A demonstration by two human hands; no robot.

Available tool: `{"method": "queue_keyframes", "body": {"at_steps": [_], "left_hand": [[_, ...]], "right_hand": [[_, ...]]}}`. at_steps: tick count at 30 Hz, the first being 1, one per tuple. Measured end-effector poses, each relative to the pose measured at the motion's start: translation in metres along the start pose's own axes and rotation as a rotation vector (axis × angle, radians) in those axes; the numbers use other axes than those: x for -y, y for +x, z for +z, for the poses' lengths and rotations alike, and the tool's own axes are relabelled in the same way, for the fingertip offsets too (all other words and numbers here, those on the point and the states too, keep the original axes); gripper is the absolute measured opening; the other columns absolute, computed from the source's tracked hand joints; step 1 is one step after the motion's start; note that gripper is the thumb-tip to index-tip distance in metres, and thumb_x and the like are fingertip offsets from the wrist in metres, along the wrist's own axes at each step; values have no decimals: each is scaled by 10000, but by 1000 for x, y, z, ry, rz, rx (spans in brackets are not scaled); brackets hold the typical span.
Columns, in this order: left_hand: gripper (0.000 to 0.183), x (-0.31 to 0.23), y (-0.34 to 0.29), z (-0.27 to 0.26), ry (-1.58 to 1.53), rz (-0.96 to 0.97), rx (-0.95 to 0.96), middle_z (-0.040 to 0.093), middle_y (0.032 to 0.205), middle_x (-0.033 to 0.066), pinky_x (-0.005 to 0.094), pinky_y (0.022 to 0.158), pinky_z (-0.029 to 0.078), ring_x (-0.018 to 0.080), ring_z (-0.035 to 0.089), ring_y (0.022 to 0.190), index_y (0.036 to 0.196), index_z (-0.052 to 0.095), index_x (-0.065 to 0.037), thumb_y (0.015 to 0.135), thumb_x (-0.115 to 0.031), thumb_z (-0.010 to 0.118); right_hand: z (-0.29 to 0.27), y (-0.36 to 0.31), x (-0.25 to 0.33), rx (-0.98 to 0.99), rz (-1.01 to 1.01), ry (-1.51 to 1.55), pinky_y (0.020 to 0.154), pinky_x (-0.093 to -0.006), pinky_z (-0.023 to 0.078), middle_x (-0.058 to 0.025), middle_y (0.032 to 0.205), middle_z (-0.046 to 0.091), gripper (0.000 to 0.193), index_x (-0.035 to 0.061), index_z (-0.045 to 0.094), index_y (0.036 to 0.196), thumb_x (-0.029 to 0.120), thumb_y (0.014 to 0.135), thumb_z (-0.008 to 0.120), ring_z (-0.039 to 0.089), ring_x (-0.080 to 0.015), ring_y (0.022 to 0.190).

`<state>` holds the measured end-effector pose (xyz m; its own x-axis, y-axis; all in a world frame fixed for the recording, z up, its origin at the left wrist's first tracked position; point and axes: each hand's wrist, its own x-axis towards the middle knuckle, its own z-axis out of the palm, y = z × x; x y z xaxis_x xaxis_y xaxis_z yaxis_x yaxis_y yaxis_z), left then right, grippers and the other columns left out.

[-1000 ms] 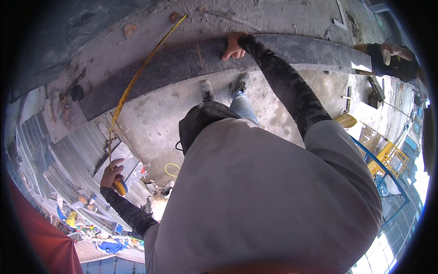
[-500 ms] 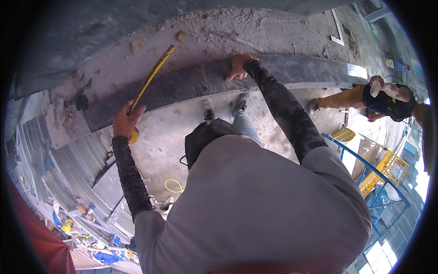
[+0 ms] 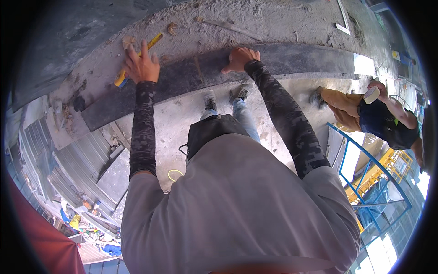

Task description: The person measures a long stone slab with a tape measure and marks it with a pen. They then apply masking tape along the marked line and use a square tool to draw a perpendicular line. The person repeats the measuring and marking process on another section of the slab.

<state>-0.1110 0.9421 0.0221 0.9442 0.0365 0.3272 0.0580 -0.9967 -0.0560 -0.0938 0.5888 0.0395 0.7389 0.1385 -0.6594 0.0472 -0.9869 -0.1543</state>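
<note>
My left hand (image 3: pixel 141 65) rests on a yellow tape measure (image 3: pixel 122 78), whose yellow blade (image 3: pixel 153 42) sticks out past my fingers across the dusty concrete. The fingers are spread over it on the upper edge of a long dark steel plate (image 3: pixel 301 59). My right hand (image 3: pixel 240 58) lies flat on the same plate further right, fingers curled over its far edge, holding nothing. Both forearms wear dark patterned sleeves. My feet (image 3: pixel 223 97) stand just below the plate.
Another person (image 3: pixel 378 116) in tan trousers and a dark top crouches at the right. A blue metal frame (image 3: pixel 365 169) stands beside them. Corrugated metal sheets (image 3: pixel 77 164) lie at the left, with a yellow cable loop (image 3: pixel 173 175) nearby. Debris dots the concrete.
My left hand has swung up from my side to the plate's upper edge, carrying the tape measure; the long extended blade has shortened. My right hand stayed on the plate.
</note>
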Motion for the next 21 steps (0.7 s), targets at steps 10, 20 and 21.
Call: {"method": "queue_keyframes", "body": {"at_steps": [10,20,21], "left_hand": [[773,-153,-94,-13,-683,332,250,357,1700,217,626,1276,276,417,339,1588,1666,295,-11,961,-122,592],[803,-149,-106,-4,-509,460,357,274,1746,194,560,1326,206,348,235,1640,1670,285,12,970,-248,580],[806,-151,-107,-5,-531,454,354,260,1753,190,564,1331,187,346,224,1643,1676,277,10,981,-278,567]], "right_hand": [[-2,-2,-3,-35,-23,12,978,-545,479,-85,1048,808,672,147,837,1074,658,649,935,751,-330,1054],[47,-56,-57,-312,-327,735,877,-463,596,-107,1031,811,319,108,800,1066,406,952,781,787,-290,973],[60,-72,-66,-404,-307,748,830,-419,609,-115,1026,808,261,95,790,1087,331,980,756,791,-281,941]]}}
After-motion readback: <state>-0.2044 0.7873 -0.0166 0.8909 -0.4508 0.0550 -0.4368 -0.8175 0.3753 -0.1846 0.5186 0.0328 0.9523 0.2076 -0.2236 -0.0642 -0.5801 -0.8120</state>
